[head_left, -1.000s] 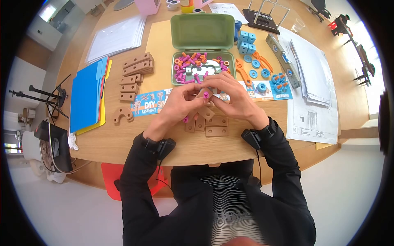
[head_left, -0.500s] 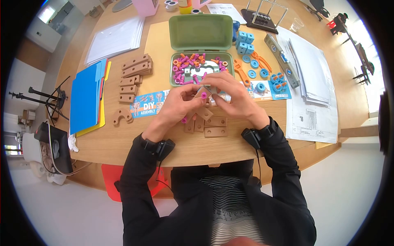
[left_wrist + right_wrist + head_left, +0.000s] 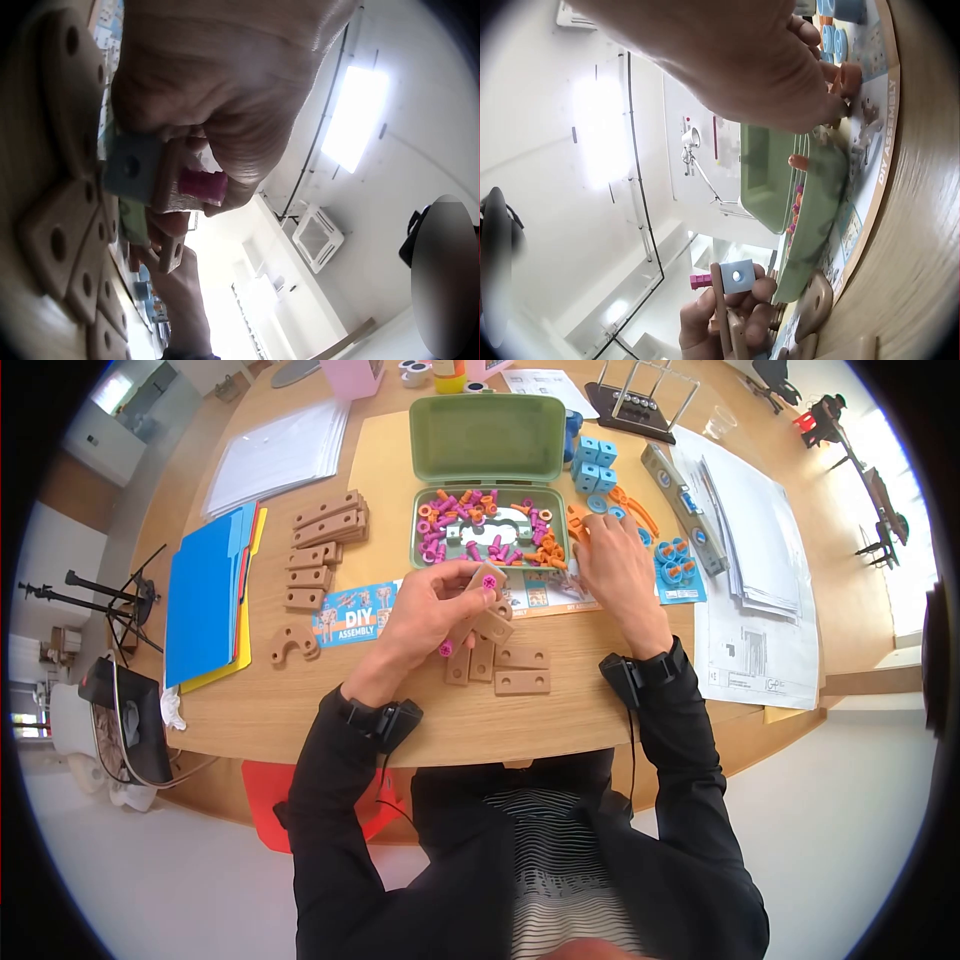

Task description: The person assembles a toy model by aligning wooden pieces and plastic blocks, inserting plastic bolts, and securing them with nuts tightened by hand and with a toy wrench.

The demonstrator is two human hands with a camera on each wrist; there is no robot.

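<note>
In the head view, my left hand pinches a brown wooden strip, with a pink bolt through its upper end and another pink bolt lower down. The left wrist view shows a light blue block against the strip, opposite the bolt head. Beside the green box, my right hand has its fingertips curled on the orange wrench. The right wrist view shows an orange part between those fingers; the rest of the wrench is hidden.
Brown pieces lie below my left hand, and stacked strips to the left. Pink and orange bolts fill the green box. Blue blocks, blue wheels and a level stand at the right. A printed sheet lies under the hands.
My right hand has left the wooden piece and moved right to the orange wrench. My left hand still holds the piece, and several orange bolts in the box's right part are now uncovered.
</note>
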